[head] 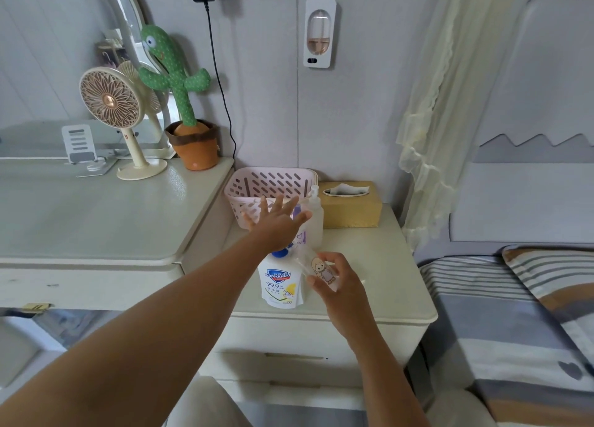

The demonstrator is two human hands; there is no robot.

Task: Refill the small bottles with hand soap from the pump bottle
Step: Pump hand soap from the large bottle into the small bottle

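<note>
Your left hand [278, 222] is stretched out over the desk [385, 275], fingers spread wide and holding nothing, hovering in front of the pink basket [257, 185]. Its thumb points toward the clear pump bottle [316, 221], which stands upright just beside the basket and in front of the tan tissue box [352, 208]; whether the thumb touches the bottle, you can't tell from here.

Your right hand [340, 285] is nearer to you, thumb and fingers curled round a small clear bottle [316, 267] with a cartoon figure on it, held tilted above the desk. Just left of it stands the white Safeguard soap pouch [279, 285] with its blue cap, partly under your left wrist. On the taller surface to the left sit a fan [111, 100] and a plush cactus [175, 73].
</note>
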